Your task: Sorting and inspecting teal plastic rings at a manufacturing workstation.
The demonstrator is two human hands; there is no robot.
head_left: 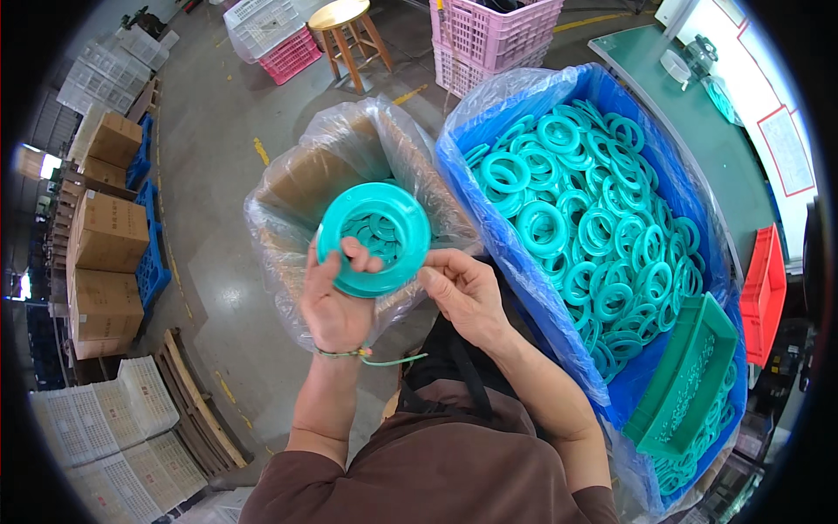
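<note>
A teal plastic ring (412, 229) with a wide flange is held up over a cardboard box (301, 188) lined with clear plastic. My left hand (339, 301) grips it from the lower left, with fingers curled through the hole and the thumb outside. At the ring's lower right edge, my right hand (467, 293) pinches with thumb and forefinger; whether a small scrap is between them cannot be made out. Through the hole, several more teal rings show inside the box. To the right, a big blue-lined bin (458, 148) holds a heap of similar rings (602, 231).
A green tray (724, 327) with small teal scraps lies across the bin's near end. Beside it stands a red crate (763, 293). A green-topped table (724, 144) is at far right. Pink crates (497, 35) and a wooden stool (340, 13) stand beyond; cartons (109, 229) line the left.
</note>
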